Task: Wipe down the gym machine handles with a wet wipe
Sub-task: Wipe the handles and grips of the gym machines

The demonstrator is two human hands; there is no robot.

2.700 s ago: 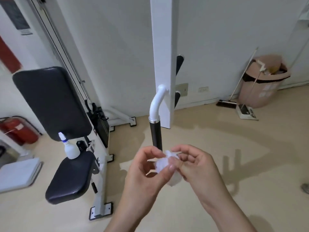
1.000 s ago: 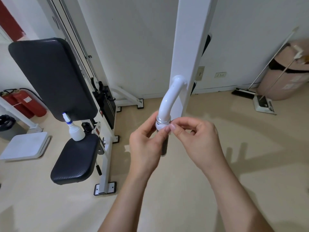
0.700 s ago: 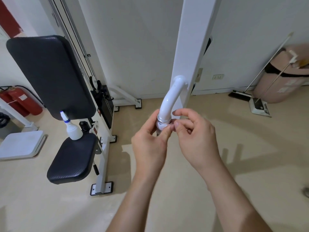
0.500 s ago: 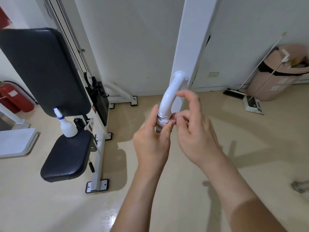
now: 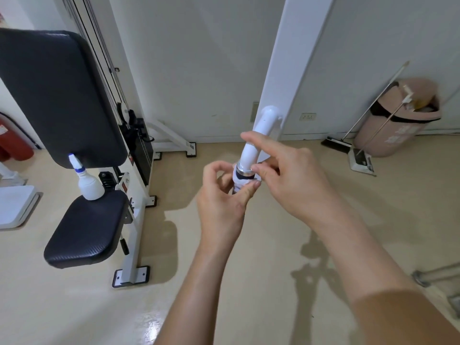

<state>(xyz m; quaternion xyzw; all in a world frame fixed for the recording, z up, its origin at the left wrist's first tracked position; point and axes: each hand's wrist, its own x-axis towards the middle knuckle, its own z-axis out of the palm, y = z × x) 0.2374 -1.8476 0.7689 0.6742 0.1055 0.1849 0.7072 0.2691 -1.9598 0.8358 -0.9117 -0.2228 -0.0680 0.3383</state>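
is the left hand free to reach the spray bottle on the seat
Probably not yet: the left hand pinches the wet wipe around the handle. The path to the spray bottle on the seat looks open, once it lets go.

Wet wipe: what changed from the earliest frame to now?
The wet wipe went from bunched between both hands up onto the handle, wrapped just under its chrome ring. The left hand pinches it there; the right hand has raised its index finger. Spray bottle unmoved on the seat.
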